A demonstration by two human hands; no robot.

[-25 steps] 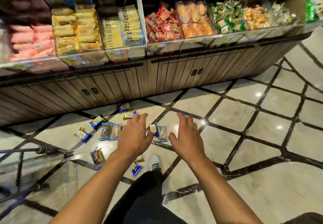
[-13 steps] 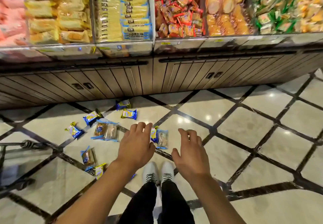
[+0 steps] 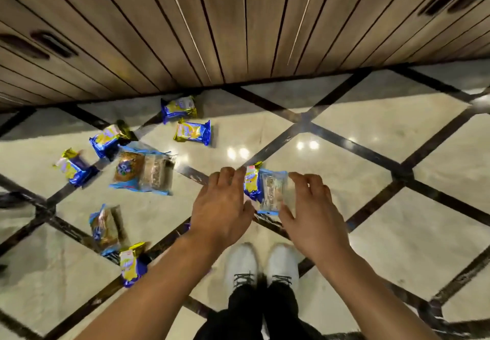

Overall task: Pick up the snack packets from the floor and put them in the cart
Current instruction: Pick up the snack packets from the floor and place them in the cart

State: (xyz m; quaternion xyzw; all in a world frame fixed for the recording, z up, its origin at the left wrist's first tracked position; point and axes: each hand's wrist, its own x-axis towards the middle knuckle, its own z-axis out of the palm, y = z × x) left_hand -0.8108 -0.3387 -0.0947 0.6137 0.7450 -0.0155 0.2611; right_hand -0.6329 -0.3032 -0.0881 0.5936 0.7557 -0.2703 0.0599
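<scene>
— Where are the hands sitting just now?

— Both are reaching down over the tiled floor, just beyond the white shoes; the left hand is lying on the left of a pair of packets, the right hand on their right; the fingers of each are spread and loosely bent, closing in on the pair from either side.

— Are they gripping anything?

— I cannot tell; the fingertips are looking as if they are touching the edges, yet whether anything is being pinched is not plain; between the hands a small blue and yellow packet is lying just left of a clear packet.

— And the other packets?

— Still scattered on the floor to the left; a large clear packet with a brown cake is lying in the middle; two blue and yellow ones are sitting far, near the wooden cabinet; two more are lying further left; a brownish clear packet and another blue and yellow packet are lying near, beside the left forearm.
</scene>
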